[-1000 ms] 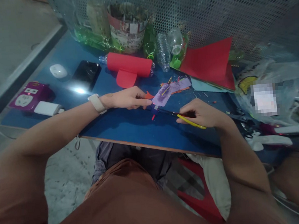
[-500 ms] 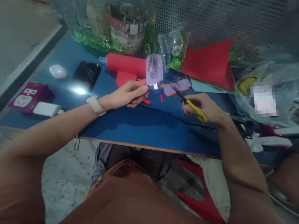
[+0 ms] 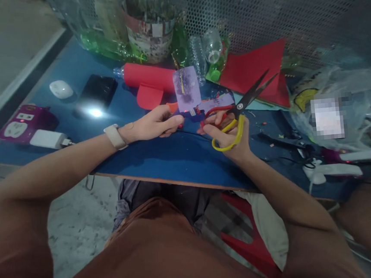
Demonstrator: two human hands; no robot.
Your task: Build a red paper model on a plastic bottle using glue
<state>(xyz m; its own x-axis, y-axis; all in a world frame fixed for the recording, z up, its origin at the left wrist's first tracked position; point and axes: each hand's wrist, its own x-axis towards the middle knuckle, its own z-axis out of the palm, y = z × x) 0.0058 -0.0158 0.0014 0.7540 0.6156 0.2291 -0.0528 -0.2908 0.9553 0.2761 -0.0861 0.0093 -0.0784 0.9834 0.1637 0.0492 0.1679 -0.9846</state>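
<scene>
My left hand (image 3: 162,121) is closed on a small dark blue device (image 3: 193,113) with a tiny light. A purple card (image 3: 186,88) with a thin yellow strip stands up just behind that device. My right hand (image 3: 227,135) grips yellow-and-red-handled scissors (image 3: 240,107), whose blades are apart and point up and right, away from the device. The fingertips of this hand are close to the device's right end; whether they touch it is hard to tell. Purple paper pieces (image 3: 220,101) lie behind the scissors' handles, and a red-wrapped bottle (image 3: 149,76) lies behind my left hand.
On the blue table (image 3: 142,160) are a black phone (image 3: 97,92), a white mouse-like object (image 3: 61,89) and a purple power socket (image 3: 23,123) at left. Behind stand a plant pot (image 3: 150,36) and plastic bottles. Red sheets (image 3: 257,72), cables and a plastic bag (image 3: 353,94) are at right.
My right hand has moved left, up to the device. The scissors have swung round, their blades now spread and pointing up and right. The view has shifted slightly.
</scene>
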